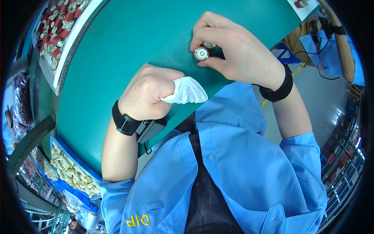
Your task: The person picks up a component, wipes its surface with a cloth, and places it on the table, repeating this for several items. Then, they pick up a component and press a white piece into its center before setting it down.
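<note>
My right hand (245, 50) is closed over the green tabletop (117, 43), gripping a small red cylinder (201, 53) between thumb and fingers. The cylinder's round silver metal end faces up. Partly hidden under the fingers, a second metal-ended red cylinder (210, 45) shows right beside it. To the left and nearer to me, my left hand (146, 91) is closed on a crumpled white cloth (189, 90), which sticks out toward the right. Cloth and cylinders are apart.
A white-rimmed tray (72, 50) full of similar red cylinders stands at the upper left. A blue bin (83, 165) of beige parts is at the lower left. Another person's arm (344, 54) shows at the upper right, near a white sheet (306, 11) with red parts.
</note>
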A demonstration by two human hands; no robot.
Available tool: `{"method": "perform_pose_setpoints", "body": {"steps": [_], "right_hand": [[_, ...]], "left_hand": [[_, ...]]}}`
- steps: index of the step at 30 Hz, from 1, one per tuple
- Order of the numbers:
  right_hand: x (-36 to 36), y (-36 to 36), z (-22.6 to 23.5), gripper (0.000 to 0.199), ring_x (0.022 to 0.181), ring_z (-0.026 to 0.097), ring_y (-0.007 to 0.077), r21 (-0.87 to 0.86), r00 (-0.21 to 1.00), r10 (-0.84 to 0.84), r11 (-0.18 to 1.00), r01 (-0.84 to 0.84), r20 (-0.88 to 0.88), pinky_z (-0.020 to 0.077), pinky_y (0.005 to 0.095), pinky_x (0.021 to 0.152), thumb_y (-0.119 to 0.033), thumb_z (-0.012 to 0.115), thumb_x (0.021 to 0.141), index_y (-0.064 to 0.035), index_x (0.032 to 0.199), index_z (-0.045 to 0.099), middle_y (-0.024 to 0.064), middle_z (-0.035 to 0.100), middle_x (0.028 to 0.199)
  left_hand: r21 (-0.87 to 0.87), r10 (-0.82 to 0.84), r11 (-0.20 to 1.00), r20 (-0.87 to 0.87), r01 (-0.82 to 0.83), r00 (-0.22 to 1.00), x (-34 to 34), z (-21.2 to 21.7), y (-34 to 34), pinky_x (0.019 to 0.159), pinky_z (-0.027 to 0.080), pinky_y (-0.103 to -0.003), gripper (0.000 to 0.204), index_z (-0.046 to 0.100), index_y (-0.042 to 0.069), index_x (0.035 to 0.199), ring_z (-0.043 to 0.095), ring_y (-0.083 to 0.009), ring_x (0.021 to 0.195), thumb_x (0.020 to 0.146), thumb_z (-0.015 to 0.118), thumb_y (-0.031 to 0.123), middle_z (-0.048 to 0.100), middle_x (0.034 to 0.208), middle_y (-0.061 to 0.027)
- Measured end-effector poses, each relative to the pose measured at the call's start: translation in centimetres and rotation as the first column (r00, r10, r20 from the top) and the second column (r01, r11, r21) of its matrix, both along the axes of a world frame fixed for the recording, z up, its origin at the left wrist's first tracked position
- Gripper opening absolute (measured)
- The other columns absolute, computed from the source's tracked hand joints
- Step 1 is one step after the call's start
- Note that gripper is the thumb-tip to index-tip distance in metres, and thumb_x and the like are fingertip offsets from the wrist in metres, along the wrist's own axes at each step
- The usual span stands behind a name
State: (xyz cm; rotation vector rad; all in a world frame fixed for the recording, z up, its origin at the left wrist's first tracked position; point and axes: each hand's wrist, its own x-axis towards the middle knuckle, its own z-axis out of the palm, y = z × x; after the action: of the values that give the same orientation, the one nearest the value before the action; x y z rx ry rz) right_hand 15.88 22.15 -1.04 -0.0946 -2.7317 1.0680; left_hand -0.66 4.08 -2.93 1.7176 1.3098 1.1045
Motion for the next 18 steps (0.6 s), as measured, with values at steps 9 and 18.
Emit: {"method": "perform_pose_setpoints", "body": {"steps": [9, 18], "right_hand": [[0.4, -0.2, 0.5, 0.027, 0.091, 0.062, 0.0254, -0.118, 0.997, -0.042, 0.992, 0.05, 0.069, 0.0521, 0.0353, 0.077, 0.001, 0.08, 0.074, -0.0037, 0.095, 0.065, 0.0065, 0.058, 0.1], [0.0, 0.2, -0.1, 0.023, 0.089, 0.062, 0.0253, -0.124, 0.999, 0.044, 0.991, -0.044, -0.005, 0.0518, 0.0352, 0.077, 0.005, 0.077, 0.075, -0.0026, 0.094, 0.067, 0.0064, 0.059, 0.098]], "left_hand": [[0.027, 0.0, 1.0, 0.006, -0.001, 1.0, 0.2, -0.1, -0.2, 0.046, 0.036, -0.04, 0.014, 0.054, 0.004, 0.064, 0.052, -0.0319, 0.055, 0.058, 0.058, -0.009, 0.049, 0.064, -0.0103], [0.196, 0.175, 0.975, -0.387, -0.105, 0.905, 0.9, 1.0, 0.5, 0.046, 0.042, -0.038, 0.017, 0.059, 0.008, 0.066, 0.056, -0.0268, 0.055, 0.056, 0.067, -0.003, 0.052, 0.066, -0.0064]]}}
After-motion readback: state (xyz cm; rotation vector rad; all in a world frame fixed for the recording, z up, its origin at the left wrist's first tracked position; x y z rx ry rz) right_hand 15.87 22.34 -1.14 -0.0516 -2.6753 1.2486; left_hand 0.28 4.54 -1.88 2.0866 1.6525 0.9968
